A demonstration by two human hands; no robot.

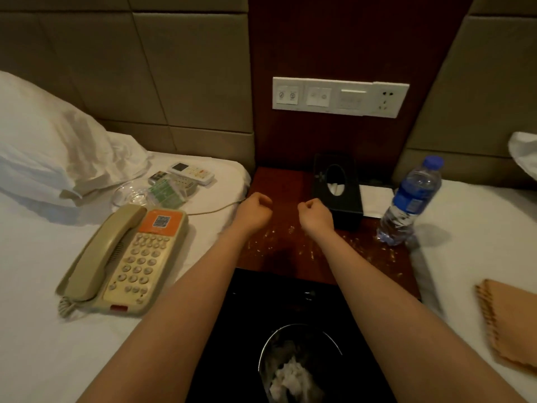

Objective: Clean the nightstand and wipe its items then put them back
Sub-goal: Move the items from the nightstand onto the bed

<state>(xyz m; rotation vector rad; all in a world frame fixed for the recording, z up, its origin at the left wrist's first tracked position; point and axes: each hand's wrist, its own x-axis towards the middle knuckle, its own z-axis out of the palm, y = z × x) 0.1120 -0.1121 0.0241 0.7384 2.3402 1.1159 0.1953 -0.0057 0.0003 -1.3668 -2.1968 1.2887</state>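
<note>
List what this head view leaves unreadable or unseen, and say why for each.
Wall panel labels: too small, head view.
Phone key labels: blurred, head view.
Cloth: cut off by the right edge, head view.
Bin: cut off by the bottom edge, head view.

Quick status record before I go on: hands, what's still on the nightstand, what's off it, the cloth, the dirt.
left hand: curled, holding nothing, over nightstand
right hand: curled, holding nothing, beside tissue box
on nightstand: tissue box, white paper, water bottle at right edge
on left bed: phone, remotes
on right bed: orange cloth
surface: crumbs across the front
below: bin
</note>
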